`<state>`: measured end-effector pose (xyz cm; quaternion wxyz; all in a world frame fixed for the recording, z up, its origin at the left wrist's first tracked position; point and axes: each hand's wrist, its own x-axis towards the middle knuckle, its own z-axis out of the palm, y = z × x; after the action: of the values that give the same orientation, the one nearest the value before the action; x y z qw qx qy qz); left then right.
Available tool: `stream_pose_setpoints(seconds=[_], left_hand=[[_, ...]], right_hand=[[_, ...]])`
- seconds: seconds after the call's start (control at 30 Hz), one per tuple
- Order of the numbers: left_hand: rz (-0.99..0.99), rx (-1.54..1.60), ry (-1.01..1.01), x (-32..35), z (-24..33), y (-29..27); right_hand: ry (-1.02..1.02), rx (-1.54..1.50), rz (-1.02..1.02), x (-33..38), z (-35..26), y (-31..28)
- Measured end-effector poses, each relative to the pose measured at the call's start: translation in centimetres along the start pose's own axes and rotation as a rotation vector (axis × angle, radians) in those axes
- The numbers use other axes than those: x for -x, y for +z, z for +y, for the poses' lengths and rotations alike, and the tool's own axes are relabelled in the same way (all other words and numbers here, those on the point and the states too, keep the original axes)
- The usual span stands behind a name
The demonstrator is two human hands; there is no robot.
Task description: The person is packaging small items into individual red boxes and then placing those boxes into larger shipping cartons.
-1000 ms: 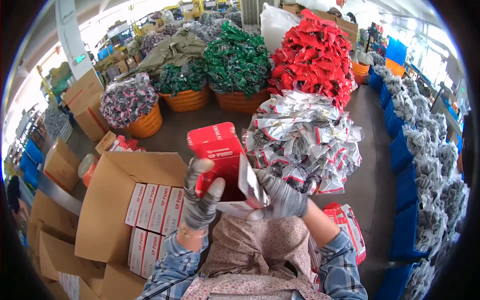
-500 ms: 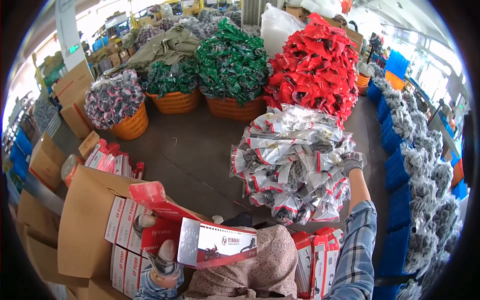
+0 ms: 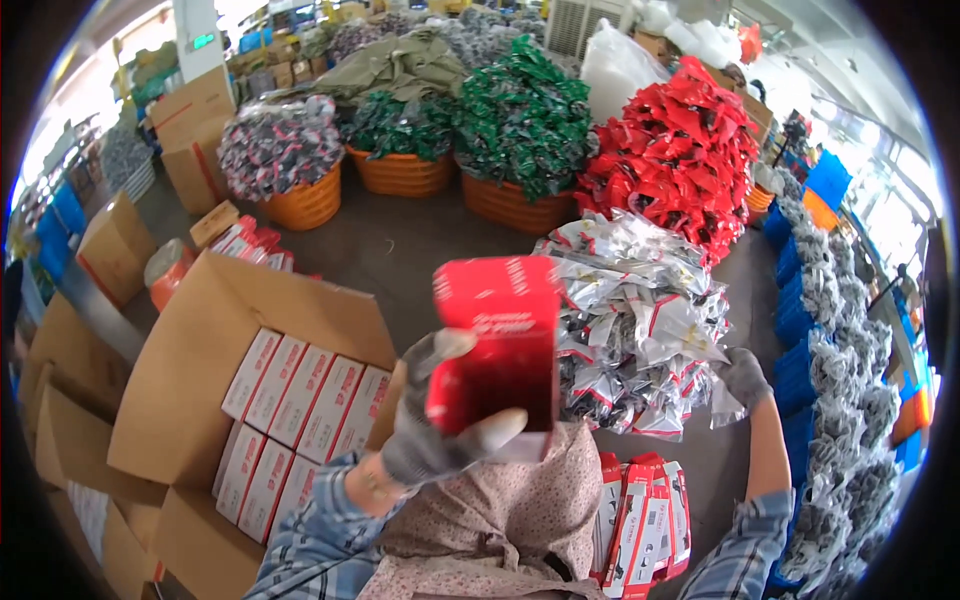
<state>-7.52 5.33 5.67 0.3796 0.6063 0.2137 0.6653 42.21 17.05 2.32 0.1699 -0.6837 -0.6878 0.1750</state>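
Turned mouth-up since the earlier frame, near the left edge of the bag pile (image 3: 640, 320), the red box (image 3: 497, 362) is gripped by the left hand (image 3: 428, 425), fingers curled, while a clear bag (image 3: 726, 409) — apparently pinched by the right hand (image 3: 745, 380) at the pile's right edge — could be torn if snagged.

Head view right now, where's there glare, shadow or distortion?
Head view: the right-hand windows glare white; the clear bags glint; the open red box is dark inside; the blue crates bow along the fisheye rim; corners go black.
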Motion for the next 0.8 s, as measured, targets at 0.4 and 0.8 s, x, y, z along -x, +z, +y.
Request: stream_pose_setpoints(seconds=[0.4, 0.8], left_hand=[[0.101, -0.341, 0.093, -0.8, 0.8, 5.5], [-0.125, -0.381, 0.362, 2.5, 0.9, 8.8]], right_hand=[[-0.577, 0.595, 0.482, 21.2, -28.5, -11.7], [-0.635, 0.603, -0.615, 14.3, -32.9, -0.3]])
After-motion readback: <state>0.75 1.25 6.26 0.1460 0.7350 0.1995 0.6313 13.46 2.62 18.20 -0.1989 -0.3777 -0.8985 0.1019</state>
